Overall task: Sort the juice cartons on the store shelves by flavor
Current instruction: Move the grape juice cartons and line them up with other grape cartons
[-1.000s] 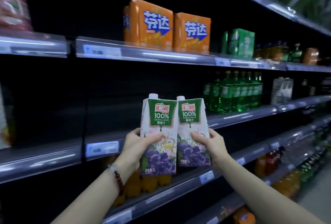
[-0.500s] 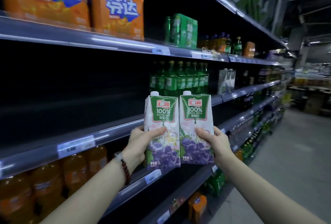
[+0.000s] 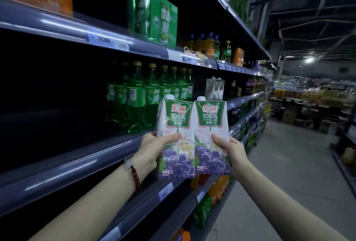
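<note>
I hold two grape juice cartons upright, side by side in front of the shelves. Each is white with a green label and purple grapes. My left hand (image 3: 152, 149) grips the left grape juice carton (image 3: 176, 125). My right hand (image 3: 231, 150) grips the right grape juice carton (image 3: 211, 125). The two cartons touch along their inner edges. Further along the middle shelf stands a small group of similar cartons (image 3: 214, 87).
Green soda bottles (image 3: 146, 94) stand on the middle shelf (image 3: 77, 163) behind the cartons. A green multipack (image 3: 156, 17) and small bottles (image 3: 208, 45) sit on the upper shelf. Orange bottles (image 3: 217, 188) fill lower shelves. The aisle floor (image 3: 289, 163) runs to the right.
The view has swung right along the aisle. The orange boxes have slid off to the upper left, and the green bottles and far cartons are now closer. Both hands keep their cartons.
</note>
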Demonstrator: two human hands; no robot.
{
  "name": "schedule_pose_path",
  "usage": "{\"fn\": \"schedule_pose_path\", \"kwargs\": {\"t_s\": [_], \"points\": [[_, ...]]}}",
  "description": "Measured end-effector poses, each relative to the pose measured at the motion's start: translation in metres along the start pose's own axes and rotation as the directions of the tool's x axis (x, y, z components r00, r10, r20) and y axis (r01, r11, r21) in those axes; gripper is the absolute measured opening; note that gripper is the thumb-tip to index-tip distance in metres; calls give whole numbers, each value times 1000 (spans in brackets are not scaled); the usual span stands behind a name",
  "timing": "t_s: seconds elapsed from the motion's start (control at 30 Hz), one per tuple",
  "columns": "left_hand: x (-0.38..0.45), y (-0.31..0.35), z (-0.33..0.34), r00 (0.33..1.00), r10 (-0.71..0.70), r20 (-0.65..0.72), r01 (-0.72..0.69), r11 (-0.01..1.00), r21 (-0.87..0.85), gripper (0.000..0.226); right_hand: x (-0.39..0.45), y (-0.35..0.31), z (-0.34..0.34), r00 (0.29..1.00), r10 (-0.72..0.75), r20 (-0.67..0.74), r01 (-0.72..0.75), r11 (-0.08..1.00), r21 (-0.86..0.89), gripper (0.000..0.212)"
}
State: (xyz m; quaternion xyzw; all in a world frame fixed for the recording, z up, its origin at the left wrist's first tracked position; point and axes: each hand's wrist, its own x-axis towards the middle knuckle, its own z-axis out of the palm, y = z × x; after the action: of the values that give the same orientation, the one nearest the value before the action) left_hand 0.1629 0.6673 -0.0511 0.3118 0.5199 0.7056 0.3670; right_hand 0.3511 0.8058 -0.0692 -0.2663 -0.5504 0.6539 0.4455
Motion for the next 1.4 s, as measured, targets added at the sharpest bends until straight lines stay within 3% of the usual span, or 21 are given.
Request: {"fn": "schedule_pose_path", "kwargs": {"t_s": [0.13,0.3,0.5,0.67,1.23,1.33,1.4], "points": [[49,-7,28,999,-35,32,35,999,16,34,45,3,-29,999,7,-38,-6,1000,23,68],[110,-26,69,999,-39,24,39,999,13,31,105,7,-71,998,17,-54,-15,999,28,62],[181,-53,133,998,-57,17,57,998,-10,46,191,5,-132,999,35,-15,-34,999,17,73],[242,-65,197,997,-54,-46,53,998,-31,37,266,-11,-186,996,79,36,-78,997,-11,63],[437,-107,334,990,23,-139,-27,999,-29,74,487,-11,-305,992,66,109,-65,998,-13,56],[482,-118,355,989,58,-137,-61,998,-20,76,530,-13,-325,992,71,100,-72,997,4,62],[508,-117,372,990,73,-122,-75,997,-9,91,559,-21,-336,991,73,109,-76,997,22,67]]}}
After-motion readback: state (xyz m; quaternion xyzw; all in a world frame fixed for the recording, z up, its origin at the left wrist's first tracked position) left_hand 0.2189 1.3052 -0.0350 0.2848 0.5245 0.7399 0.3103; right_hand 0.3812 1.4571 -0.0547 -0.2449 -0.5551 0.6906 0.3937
